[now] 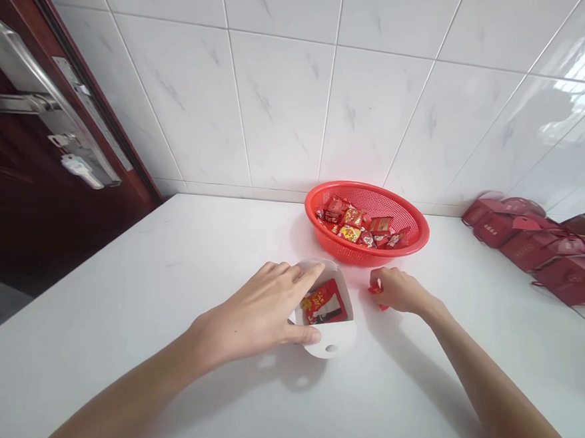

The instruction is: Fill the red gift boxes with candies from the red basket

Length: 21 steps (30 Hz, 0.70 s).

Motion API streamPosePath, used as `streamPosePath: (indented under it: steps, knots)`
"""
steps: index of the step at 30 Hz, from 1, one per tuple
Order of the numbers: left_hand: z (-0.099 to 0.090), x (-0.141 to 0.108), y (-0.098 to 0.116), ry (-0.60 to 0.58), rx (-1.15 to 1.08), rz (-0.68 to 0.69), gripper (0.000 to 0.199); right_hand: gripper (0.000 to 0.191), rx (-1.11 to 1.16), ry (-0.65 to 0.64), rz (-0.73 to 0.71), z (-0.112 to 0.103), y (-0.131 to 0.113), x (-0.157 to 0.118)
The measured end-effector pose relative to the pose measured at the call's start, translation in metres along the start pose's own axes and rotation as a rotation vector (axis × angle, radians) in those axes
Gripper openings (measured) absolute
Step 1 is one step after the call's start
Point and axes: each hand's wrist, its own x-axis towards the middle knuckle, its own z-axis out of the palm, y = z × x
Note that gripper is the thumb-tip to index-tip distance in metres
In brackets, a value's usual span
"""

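Note:
My left hand grips the side of a small open paper box, thumb on its near flap, fingers along its far edge. The flap is white inside with a round hole. Within the box lies a red packet with gold print. To the right, my right hand pinches a small red wrapped candy between curled fingers, just above the table and apart from the box. Behind both hands stands a red plastic basket holding several wrapped snacks in red and yellow.
Several dark red gift boxes stand in a row at the far right of the white table. A white tiled wall rises behind the basket. At the left is a dark wooden door with a metal handle and keys.

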Motion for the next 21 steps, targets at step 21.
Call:
streamPosePath:
  steps: [21]
  knots:
    - [0.016,-0.004,0.003,0.092,-0.077,0.013,0.101,0.015,0.344,0.025,-0.633,-0.021,-0.087,-0.054]
